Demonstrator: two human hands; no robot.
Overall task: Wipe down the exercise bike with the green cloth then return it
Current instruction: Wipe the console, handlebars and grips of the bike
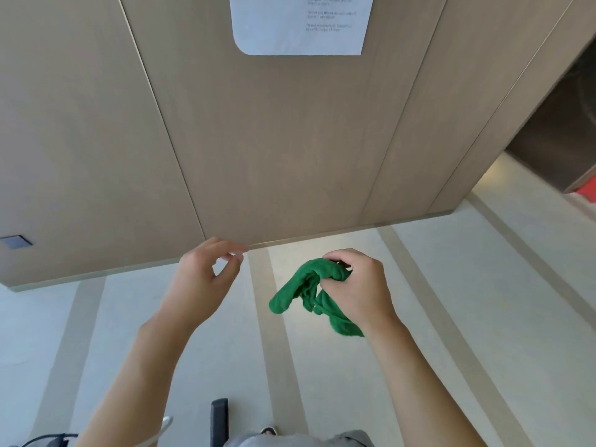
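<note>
Head view, read from left to right. At the lower left edge, dark parts that may belong to the exercise bike (219,421) enter the frame; too little shows to be sure. The left hand (201,279) is raised in front of the wood-panelled wall (258,140), empty, its fingers (237,258) loosely curled with thumb and forefinger tips nearly meeting on nothing. To its right, well apart from it, the right hand (358,285) is closed around the green cloth (309,291), which is held in the air above the pale striped floor (451,317) and touches no surface. The cloth is bunched and crumpled, a soft terry-like fabric of even, saturated green; two loose ends droop below the fist, one toward the left hand and one under the wrist. A printed notice (300,24) hangs on the wall above. The step in hand appears to be readying the cloth, either before wiping or before its return; which of these cannot be told. The next move probably calls for the free hand to take a hanging end and spread or fold the cloth flat.
</note>
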